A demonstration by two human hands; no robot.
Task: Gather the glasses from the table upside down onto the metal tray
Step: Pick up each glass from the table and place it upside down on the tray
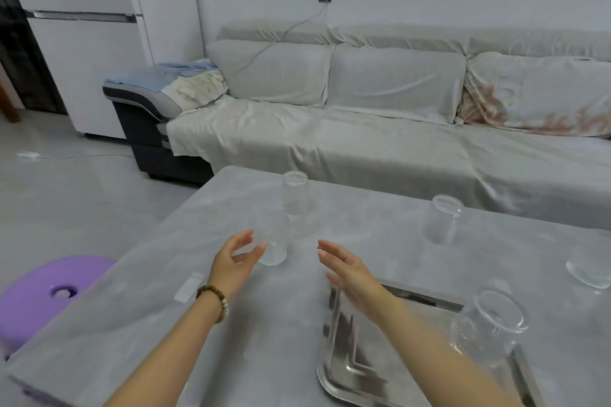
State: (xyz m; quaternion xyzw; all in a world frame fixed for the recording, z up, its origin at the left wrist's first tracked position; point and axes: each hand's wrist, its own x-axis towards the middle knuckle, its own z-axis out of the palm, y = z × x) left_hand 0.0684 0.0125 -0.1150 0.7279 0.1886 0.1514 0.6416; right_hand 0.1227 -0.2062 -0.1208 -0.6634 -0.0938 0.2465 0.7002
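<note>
A metal tray (350,370) lies at the near right of the grey table (158,307). One clear glass (492,327) stands on the tray's far right part; I cannot tell which way up. On the table stand a near glass (274,241), a far glass (295,193) and a third glass (444,220). Another glass (590,271) lies at the right edge. My left hand (236,263) is open, fingers curled just left of the near glass, fingertips at its side. My right hand (347,269) is open above the tray's far left corner, holding nothing.
A covered sofa (363,129) runs behind the table's far edge. A purple stool (43,297) sits on the floor at the left. A white fridge (86,36) stands at the back left. A small white slip (188,287) lies on the table near my left wrist.
</note>
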